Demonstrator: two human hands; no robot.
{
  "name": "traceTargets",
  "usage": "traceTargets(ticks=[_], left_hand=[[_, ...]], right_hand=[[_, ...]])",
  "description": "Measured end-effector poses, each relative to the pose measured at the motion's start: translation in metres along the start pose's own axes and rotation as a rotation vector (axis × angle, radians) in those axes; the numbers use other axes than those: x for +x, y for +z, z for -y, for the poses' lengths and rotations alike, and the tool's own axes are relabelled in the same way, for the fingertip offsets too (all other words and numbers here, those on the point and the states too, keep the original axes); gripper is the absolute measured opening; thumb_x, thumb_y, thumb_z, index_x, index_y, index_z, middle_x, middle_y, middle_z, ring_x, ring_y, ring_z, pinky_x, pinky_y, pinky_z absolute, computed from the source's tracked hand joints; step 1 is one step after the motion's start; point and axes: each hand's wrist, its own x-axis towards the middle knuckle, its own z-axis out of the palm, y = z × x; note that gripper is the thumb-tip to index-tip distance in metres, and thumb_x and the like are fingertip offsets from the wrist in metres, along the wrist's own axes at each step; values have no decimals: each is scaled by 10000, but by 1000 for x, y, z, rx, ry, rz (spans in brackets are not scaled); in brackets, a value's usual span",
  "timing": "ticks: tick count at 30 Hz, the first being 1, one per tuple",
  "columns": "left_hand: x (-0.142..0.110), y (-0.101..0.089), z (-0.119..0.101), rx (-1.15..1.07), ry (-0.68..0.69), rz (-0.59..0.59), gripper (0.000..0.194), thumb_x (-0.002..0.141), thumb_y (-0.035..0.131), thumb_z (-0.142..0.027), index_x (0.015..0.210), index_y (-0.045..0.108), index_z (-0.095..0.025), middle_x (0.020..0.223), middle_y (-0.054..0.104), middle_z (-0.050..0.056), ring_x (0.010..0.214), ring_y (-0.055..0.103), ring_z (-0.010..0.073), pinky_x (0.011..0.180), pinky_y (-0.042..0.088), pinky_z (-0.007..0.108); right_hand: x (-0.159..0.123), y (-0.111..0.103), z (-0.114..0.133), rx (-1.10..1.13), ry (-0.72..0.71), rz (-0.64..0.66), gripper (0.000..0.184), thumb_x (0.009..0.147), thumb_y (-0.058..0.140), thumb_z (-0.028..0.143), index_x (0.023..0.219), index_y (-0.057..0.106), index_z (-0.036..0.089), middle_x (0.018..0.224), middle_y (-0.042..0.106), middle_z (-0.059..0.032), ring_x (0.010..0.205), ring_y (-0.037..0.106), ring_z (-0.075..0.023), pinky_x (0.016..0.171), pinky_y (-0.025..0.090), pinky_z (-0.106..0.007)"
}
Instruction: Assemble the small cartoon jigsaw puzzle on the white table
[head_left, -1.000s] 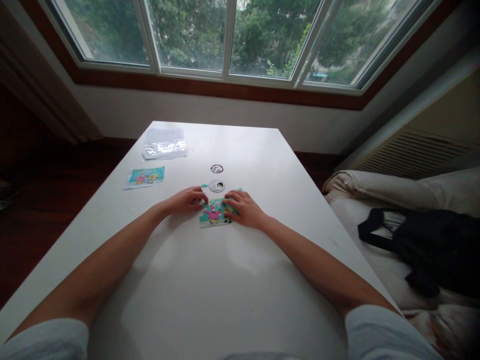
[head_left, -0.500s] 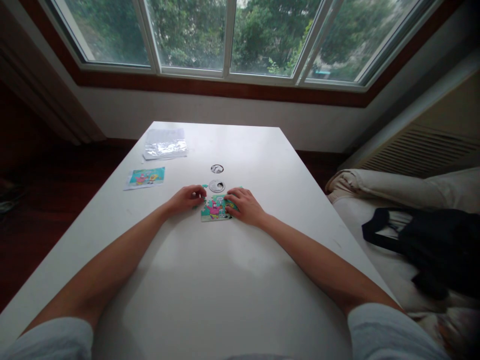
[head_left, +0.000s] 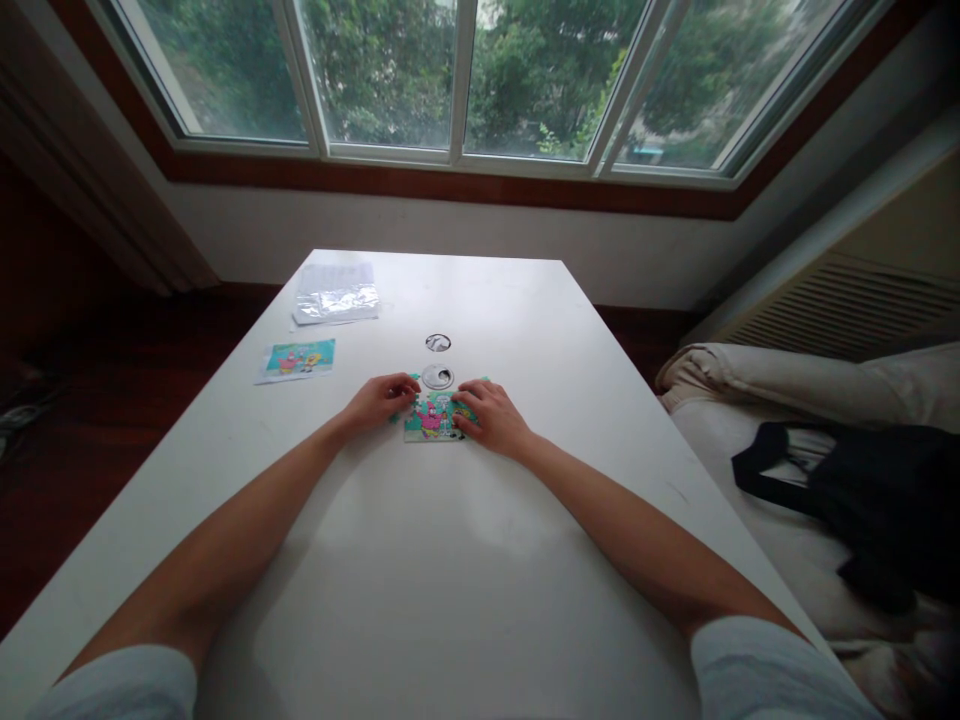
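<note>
A small jigsaw puzzle [head_left: 431, 424] with pink cartoon figures on green lies on the white table, partly joined. My left hand [head_left: 381, 400] is at its upper left edge, thumb and fingers pinched together on what looks like a puzzle piece, mostly hidden by the fingertips. Spread over the right part of the puzzle, the fingers of my right hand [head_left: 491, 412] press it flat and cover some of the picture. Bits of green pieces show beside both hands.
Two round black-and-white printed discs, the nearer disc [head_left: 437, 377] and the farther disc [head_left: 439, 342], lie beyond the puzzle. To the left are a picture sheet [head_left: 300, 358] and a clear plastic bag [head_left: 337, 293]. A sofa [head_left: 720, 400] with dark clothing stands right of the table [head_left: 465, 560].
The left fingertips have come slightly closer to the puzzle's upper left edge. My right hand stays on the puzzle. The whole view has shifted a little.
</note>
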Motion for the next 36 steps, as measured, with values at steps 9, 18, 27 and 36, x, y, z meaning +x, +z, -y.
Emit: traceTargets(ticks=[9,18,27,36], left_hand=[[0,8,-1,134,47,-23,263,882,607,-357,1048,716,-185,834,682,11,691,559,130,631,425,233],[0,10,-6,264,112,-80,208,855,605,-291,997,730,-205,821,638,2,696,546,134,665,428,256],[0,11,-5,315,156,-73,164,851,597,-258,920,736,-206,839,595,17,690,519,137,671,416,266],[0,11,-8,362,157,-62,102,842,630,-250,856,720,-205,847,597,29,761,531,172,711,427,296]], right_hand=[[0,2,-1,-13,7,1,343,971,613,401,1274,641,243,1321,618,-117,1249,518,-286,1072,399,-476],[0,0,1,-20,6,-4,333,971,614,393,1265,643,241,1315,622,-119,1251,520,-285,1076,400,-477],[-1,-1,1,-7,8,1,341,973,610,396,1276,642,246,1315,622,-121,1253,518,-288,1080,397,-486],[-1,-1,1,-1,15,3,342,968,616,387,1280,642,250,1316,620,-123,1250,522,-289,1078,399,-487]])
